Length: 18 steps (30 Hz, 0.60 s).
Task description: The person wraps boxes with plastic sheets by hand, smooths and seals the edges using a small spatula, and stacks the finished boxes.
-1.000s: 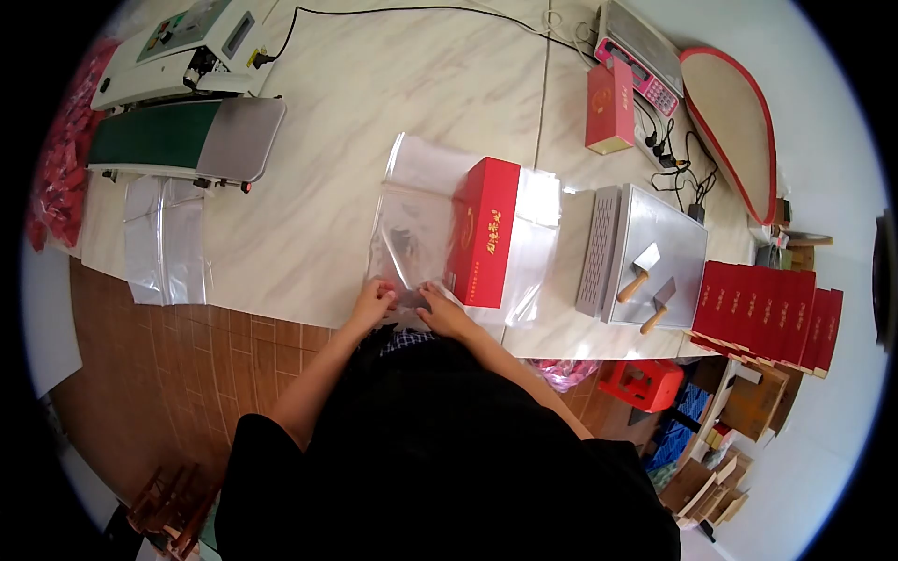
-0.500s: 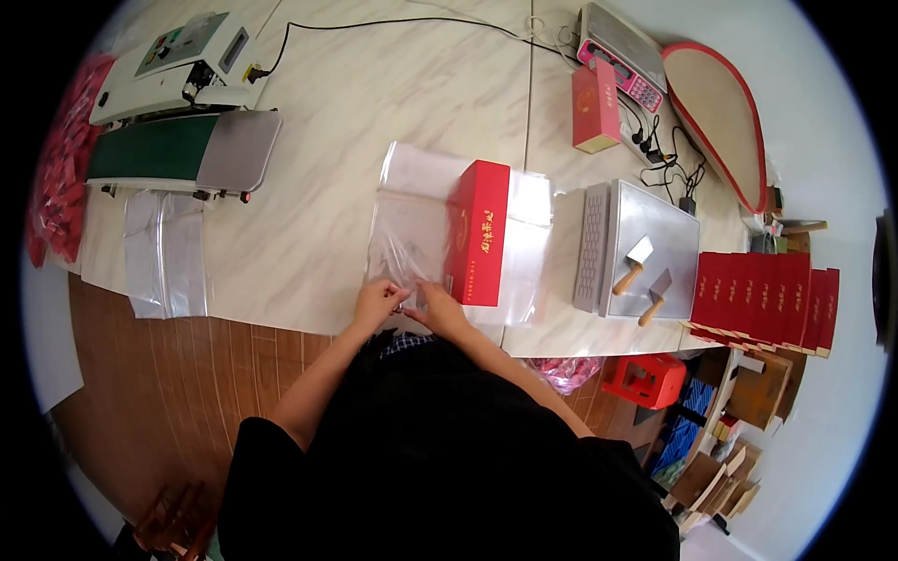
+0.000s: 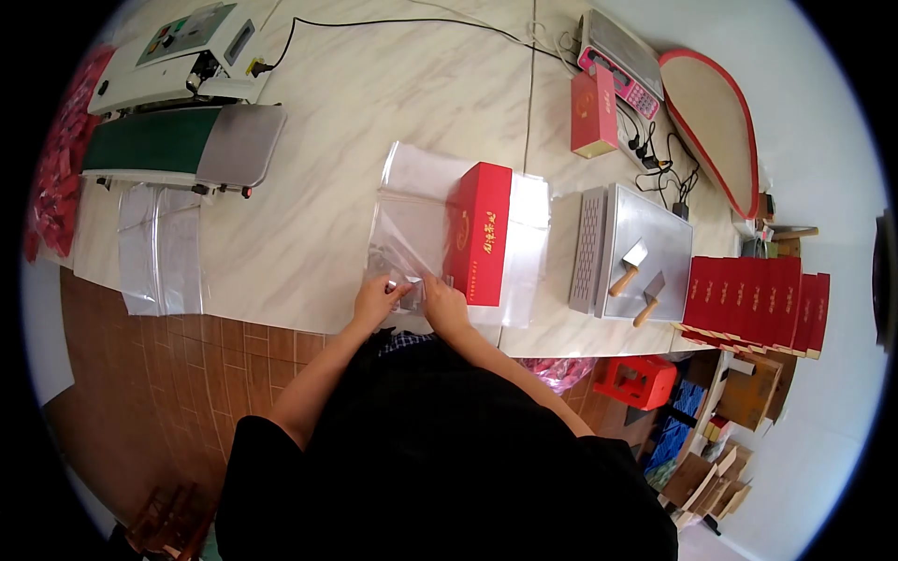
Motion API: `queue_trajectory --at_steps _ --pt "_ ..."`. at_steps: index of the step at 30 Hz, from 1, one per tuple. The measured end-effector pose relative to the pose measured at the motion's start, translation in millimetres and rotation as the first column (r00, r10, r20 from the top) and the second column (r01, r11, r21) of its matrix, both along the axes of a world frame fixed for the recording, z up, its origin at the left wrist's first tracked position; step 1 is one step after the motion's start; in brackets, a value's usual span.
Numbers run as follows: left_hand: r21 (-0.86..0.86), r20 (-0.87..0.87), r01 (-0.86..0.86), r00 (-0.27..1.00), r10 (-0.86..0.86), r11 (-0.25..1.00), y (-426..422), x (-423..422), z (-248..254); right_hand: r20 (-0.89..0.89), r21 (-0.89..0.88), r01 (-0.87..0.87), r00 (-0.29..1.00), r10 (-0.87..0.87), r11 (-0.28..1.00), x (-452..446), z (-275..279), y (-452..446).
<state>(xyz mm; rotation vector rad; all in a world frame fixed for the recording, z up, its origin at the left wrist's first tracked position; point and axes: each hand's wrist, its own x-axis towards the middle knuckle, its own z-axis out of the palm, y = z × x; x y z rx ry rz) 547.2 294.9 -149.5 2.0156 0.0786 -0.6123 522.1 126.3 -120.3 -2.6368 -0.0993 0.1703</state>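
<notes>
A clear plastic bag lies at the table's front edge, on top of other clear sheets. My left hand pinches the bag's near edge. Close beside it, my right hand has its fingers closed on the same plastic, just left of a long red box with gold lettering. The box rests on the plastic sheets with its near end by my right hand. The fingertips are small and partly lost in the plastic's glare.
A sealing machine stands at the back left, above folded clear bags. Two scrapers lie on a metal plate to the right. Stacked red boxes, a pink-red box, a scale and cables are farther right.
My right hand has risen slightly and moved a little away from my left, drawing the plastic into a diagonal fold. The red box stays in place on the sheets.
</notes>
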Motion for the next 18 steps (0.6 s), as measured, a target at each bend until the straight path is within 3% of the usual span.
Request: queue_trajectory --at_steps 5,8,10,11,13,17,18 --pt "-0.004 -0.017 0.019 1.000 -0.019 1.000 5 -1 0 -0.027 -0.059 0.036 0.999 -0.037 0.998 5 25 1" --pt "-0.054 -0.160 0.003 0.987 -0.012 0.999 7 -6 -20 -0.003 -0.044 0.059 0.998 -0.059 0.997 4 29 -1" --pt "-0.005 0.119 -0.170 0.978 0.169 0.986 5 -10 -23 0.049 -0.011 0.054 0.997 -0.053 0.998 3 30 -3" --pt "-0.005 0.118 -0.170 0.978 0.169 0.985 3 -9 -25 0.048 -0.012 0.054 0.997 -0.053 0.998 3 30 -4" --pt "-0.019 0.445 -0.362 0.832 0.333 0.932 0 2 -15 0.060 -0.010 0.040 0.997 -0.040 0.999 3 29 -7" --pt "-0.070 0.301 -0.290 0.906 0.297 0.954 2 16 -7 -0.019 -0.051 0.011 1.000 -0.012 0.999 2 28 -6" --pt "-0.158 0.032 -0.247 0.966 0.255 0.956 -1 18 -8 -0.020 -0.051 -0.002 1.000 0.001 0.999 2 22 -6"
